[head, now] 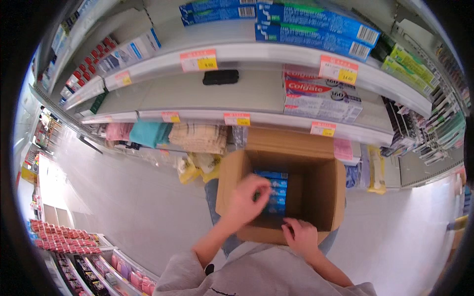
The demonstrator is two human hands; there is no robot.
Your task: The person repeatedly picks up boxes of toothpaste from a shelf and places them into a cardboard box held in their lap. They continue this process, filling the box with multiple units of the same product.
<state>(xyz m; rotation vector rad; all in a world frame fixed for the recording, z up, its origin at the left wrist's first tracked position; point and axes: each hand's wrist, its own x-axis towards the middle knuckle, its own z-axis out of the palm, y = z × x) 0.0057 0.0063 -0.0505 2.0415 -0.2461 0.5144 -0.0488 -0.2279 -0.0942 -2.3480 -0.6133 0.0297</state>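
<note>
An open cardboard box (313,192) stands before me with its flaps spread. Inside, along its left side, several blue toothpaste cartons (277,192) lie in a row. My left hand (251,198) is over the box's left part, blurred, with fingers curled towards the thumb. Nothing held shows in it, though its palm side is partly hidden. At the near rim is my right hand (300,235), its index finger and thumb apart and no object between them. Whether it touches the cardboard I cannot tell. The left forearm hides part of the box's near left corner.
Ahead, the upper shelf (233,44) bears blue cartons (314,27). Below are Colgate cartons (322,94) and a black object (221,77). Folded towels (198,137) and yellow packages (198,166) lie lower. A display of packaged goods (63,236) stands behind left.
</note>
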